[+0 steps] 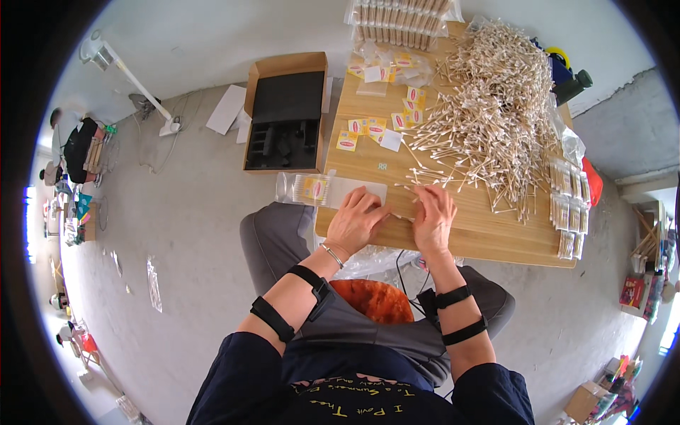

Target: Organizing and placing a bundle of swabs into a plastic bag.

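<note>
My left hand (358,221), with a bracelet at the wrist, is closed at the near left part of the wooden table. My right hand (434,218) is also closed, a short way to the right. A thin cotton swab (401,217) spans the gap between the two hands, its ends at my fingertips. Beside my left hand lies a clear bag of cotton swabs (301,188) with a yellow label, and a white card (358,190) partly under the fingers. Loose cotton swabs (489,113) form a large heap beyond my right hand, some straying toward it.
Yellow-and-white labels (368,127) lie scattered on the table (489,241). Packed swab bags stand at the far edge (400,25) and the right edge (569,205). An open cardboard box (285,113) with black foam sits left of the table. A white lamp stand (138,85) is farther left.
</note>
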{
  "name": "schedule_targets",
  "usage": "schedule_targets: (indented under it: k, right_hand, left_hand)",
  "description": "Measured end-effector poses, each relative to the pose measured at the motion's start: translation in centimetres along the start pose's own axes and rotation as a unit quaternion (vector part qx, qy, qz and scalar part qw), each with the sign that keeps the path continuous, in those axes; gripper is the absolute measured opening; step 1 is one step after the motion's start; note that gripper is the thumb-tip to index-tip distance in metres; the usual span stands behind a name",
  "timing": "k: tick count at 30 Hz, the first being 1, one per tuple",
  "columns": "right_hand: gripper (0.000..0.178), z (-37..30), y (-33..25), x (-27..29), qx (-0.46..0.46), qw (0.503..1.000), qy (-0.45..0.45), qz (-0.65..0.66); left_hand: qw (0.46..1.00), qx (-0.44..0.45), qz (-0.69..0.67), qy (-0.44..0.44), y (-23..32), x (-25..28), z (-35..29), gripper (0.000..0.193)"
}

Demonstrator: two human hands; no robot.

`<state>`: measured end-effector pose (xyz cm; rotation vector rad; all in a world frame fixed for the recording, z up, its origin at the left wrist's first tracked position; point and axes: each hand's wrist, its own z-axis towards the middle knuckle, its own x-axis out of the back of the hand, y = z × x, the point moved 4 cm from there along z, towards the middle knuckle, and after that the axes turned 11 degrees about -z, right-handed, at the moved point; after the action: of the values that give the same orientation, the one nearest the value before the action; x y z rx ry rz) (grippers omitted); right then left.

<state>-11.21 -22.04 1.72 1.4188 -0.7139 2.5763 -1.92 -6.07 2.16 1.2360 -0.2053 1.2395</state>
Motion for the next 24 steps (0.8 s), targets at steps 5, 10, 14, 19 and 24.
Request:
schedule_targets:
  k: [5,10,14,19,24]
  right_hand:
    - [0.037,0.3,1.6,1.0,-0.071,0.997,-0.012,-0.027]
    - [0.029,1.1,0.6,0.5,-0.047,0.997,-0.027,-0.048]
    - [0.018,0.8,-0.8,-0.6,-0.022,0.999,-0.049,0.008]
    - [0.011,0.0,-2.2,-1.3,0.012,0.998,-0.046,0.044]
    - [0.014,-0.1,-2.1,-1.0,0.026,0.996,-0.058,0.057]
  left_hand:
    - [1.0,-0.007,0.0,0.002,-0.3,-0.1,-0.2,0.02]
    - [1.0,-0.01,0.0,0.007,0.0,0.0,-0.1,0.018]
    - [1.0,-0.009,0.003,0.01,0.0,0.0,0.0,0.016]
    - [1.0,0.004,0.004,0.022,0.1,0.1,0.0,0.017]
    - [1.0,0.01,0.001,0.03,0.1,0.1,0.0,0.017]
